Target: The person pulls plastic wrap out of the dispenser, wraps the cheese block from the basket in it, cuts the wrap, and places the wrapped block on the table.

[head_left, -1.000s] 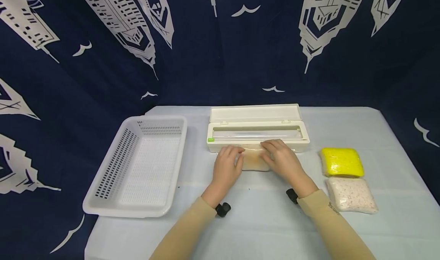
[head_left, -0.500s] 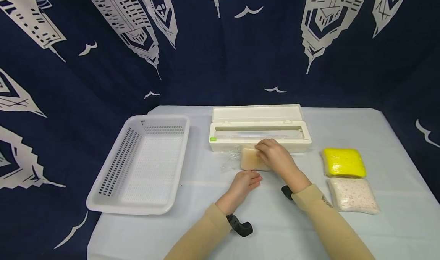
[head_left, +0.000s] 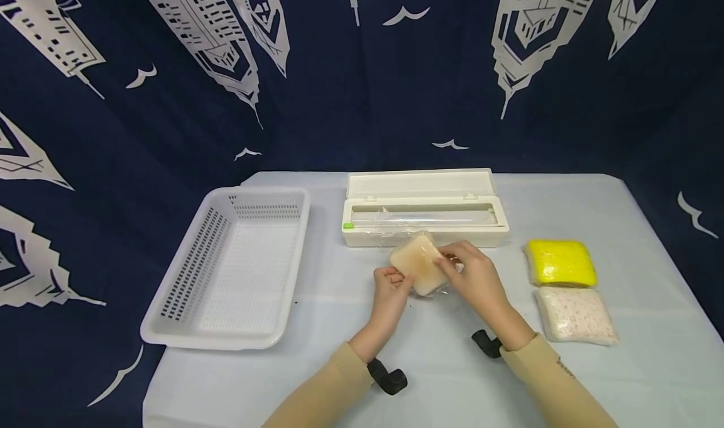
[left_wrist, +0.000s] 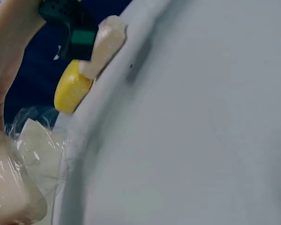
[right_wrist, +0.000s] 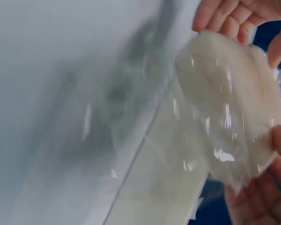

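A cream-coloured block with rounded corners (head_left: pixel 417 261), wrapped in clear cling film, is tilted up between both hands in the head view. My left hand (head_left: pixel 390 299) pinches its near left corner. On its right edge, the thumb and fingers of my right hand (head_left: pixel 475 280) pinch the block and film. Loose film (head_left: pixel 390 224) spreads from the far side over the front of the film dispenser (head_left: pixel 430 237). The right wrist view shows the block (right_wrist: pixel 225 108) close up, shiny and creased with film, fingers at opposite ends.
The white dispenser's lid (head_left: pixel 418 183) is up, with a clear roll (head_left: pixel 430 217) inside. A white perforated basket (head_left: pixel 291 271) stands left. On the right lie a yellow wrapped block (head_left: pixel 561 263) and a speckled pale wrapped block (head_left: pixel 577 316).
The left hand first drew back from the block, then came up to its near left corner. The block has turned and lifted toward me, its loose film now overlapping the dispenser.
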`<state>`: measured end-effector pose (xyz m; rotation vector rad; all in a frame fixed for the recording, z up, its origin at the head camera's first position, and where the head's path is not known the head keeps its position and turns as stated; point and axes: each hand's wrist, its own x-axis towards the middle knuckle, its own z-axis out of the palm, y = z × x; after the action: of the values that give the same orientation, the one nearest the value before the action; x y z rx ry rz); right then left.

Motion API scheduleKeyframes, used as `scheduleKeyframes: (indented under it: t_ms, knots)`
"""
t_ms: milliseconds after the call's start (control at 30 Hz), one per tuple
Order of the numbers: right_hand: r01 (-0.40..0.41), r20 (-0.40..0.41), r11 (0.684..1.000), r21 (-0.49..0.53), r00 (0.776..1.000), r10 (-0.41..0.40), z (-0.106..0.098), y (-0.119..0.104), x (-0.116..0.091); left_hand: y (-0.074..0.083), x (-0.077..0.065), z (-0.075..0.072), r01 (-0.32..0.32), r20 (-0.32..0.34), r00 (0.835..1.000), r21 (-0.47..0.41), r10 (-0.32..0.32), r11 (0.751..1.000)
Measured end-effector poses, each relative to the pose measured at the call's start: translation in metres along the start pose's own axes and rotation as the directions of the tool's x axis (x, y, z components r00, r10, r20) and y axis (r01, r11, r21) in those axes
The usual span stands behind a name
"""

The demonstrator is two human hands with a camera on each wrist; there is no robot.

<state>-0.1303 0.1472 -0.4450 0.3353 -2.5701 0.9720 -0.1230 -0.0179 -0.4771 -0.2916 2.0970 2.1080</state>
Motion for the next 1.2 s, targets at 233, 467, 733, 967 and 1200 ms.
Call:
scheduleKeyframes:
  t_ms: [233, 467, 733, 967, 1200]
  knots:
    - [-0.294, 0.152, 0.950, 0.102, 0.949, 0.277, -0.024, -0.015, -0.012, 0.021, -0.013, -0.016, -0.173, 0.064, 0.985, 0.297, 0.161, 0.939]
    - [-0.579, 0.396, 0.803, 0.143, 0.777, 0.489, -0.024, -0.007, -0.033, 0.016, -0.013, -0.027, -0.193, 0.172, 0.977, 0.442, 0.129, 0.876]
    - [-0.625, 0.421, 0.776, 0.089, 0.729, 0.539, -0.017, -0.004, -0.059, -0.002, -0.020, -0.031, -0.190, 0.274, 0.960, 0.516, 0.049, 0.835]
    - [-0.632, 0.460, 0.771, 0.084, 0.711, 0.532, -0.008, -0.001, -0.070, -0.011, -0.022, -0.036, -0.176, 0.319, 0.948, 0.570, -0.018, 0.802]
    - [-0.647, 0.493, 0.760, 0.063, 0.683, 0.540, -0.009, 0.007, -0.064, -0.010, -0.009, -0.040, -0.139, 0.304, 0.950, 0.625, -0.074, 0.768]
